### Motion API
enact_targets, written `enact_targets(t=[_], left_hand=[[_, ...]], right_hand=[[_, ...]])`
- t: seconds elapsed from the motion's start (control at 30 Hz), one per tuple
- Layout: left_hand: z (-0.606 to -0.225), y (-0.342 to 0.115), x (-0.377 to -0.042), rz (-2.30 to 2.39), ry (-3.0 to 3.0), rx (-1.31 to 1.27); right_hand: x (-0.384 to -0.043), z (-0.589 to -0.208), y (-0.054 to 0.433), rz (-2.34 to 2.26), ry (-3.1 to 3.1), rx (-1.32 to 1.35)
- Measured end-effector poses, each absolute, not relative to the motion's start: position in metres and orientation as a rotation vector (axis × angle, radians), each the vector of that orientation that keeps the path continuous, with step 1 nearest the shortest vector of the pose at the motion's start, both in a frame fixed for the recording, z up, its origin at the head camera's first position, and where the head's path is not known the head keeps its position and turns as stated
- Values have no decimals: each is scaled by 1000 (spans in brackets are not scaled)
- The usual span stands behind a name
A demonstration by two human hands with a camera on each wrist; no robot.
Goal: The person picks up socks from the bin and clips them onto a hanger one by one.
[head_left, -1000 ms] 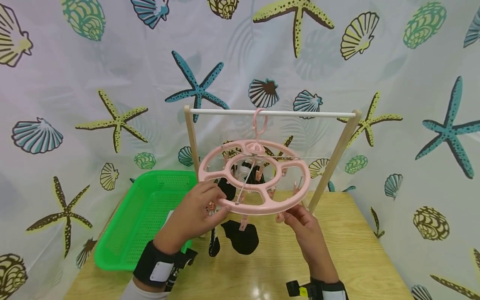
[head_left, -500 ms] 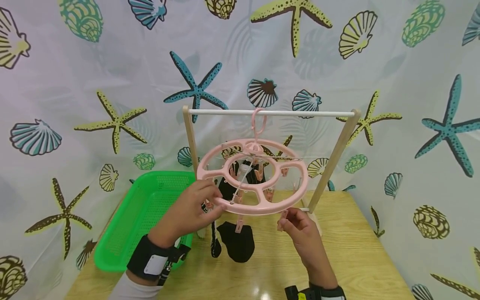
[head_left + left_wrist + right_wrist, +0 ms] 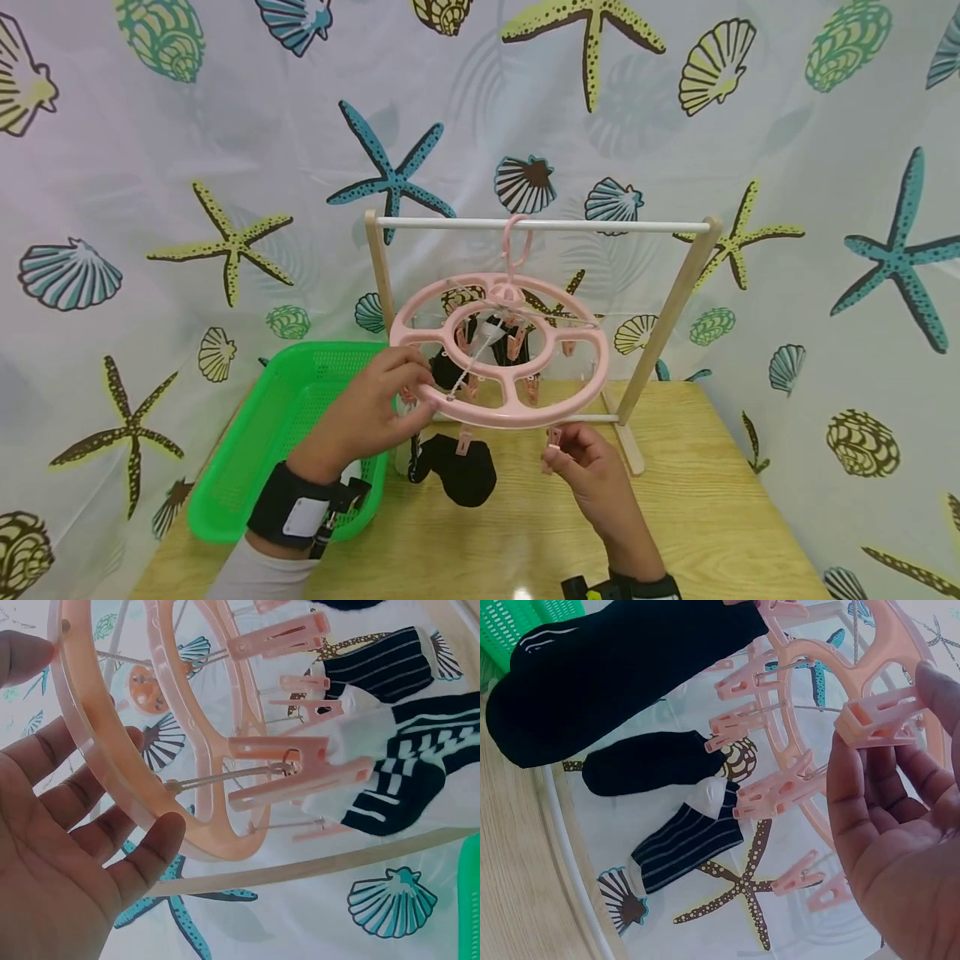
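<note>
A round pink clip hanger (image 3: pixel 517 415) hangs by its hook from a white bar. My left hand (image 3: pixel 367 417) grips its front left rim, thumb and fingers on either side in the left wrist view. With thumb and fingers, my right hand (image 3: pixel 600 479) pinches a pink clothespin (image 3: pixel 877 718) just below the front right rim; no sock is in it. A black sock (image 3: pixel 467 475) dangles from a peg at the front. Further pegs hold a striped sock (image 3: pixel 690 844), another black sock (image 3: pixel 645 763) and a black-and-white checked sock (image 3: pixel 405 776).
The wooden rack's right post (image 3: pixel 667 325) and white bar (image 3: pixel 600 226) stand behind the hands. Left of them on the wooden table (image 3: pixel 720 500) is a green basket (image 3: pixel 225 492), partly behind my left arm, with something white inside. A shell-patterned curtain (image 3: pixel 465 108) closes off the back.
The hanger has turned and shifted slightly left, its black sock swinging with it. Both hands have moved a little left. My right hand's clothespin has come away from under the rim into plain view.
</note>
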State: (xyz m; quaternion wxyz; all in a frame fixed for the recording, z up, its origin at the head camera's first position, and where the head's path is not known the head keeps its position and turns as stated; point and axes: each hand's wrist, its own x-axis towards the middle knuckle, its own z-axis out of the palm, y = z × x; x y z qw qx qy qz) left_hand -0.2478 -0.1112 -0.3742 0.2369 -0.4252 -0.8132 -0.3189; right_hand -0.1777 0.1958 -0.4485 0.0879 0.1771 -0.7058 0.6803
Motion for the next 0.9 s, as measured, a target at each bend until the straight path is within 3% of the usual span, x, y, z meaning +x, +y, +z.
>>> enact_targets(t=[0.6,0.9], left_hand=[[-389,-117,-259,-1005,-2189,-1054],[-401,-138,-274,-1226,-2242,-568]], right_hand=[[-177,-446,197,1882,-2126,535],[-176,-444,199,1866,-2147,480]])
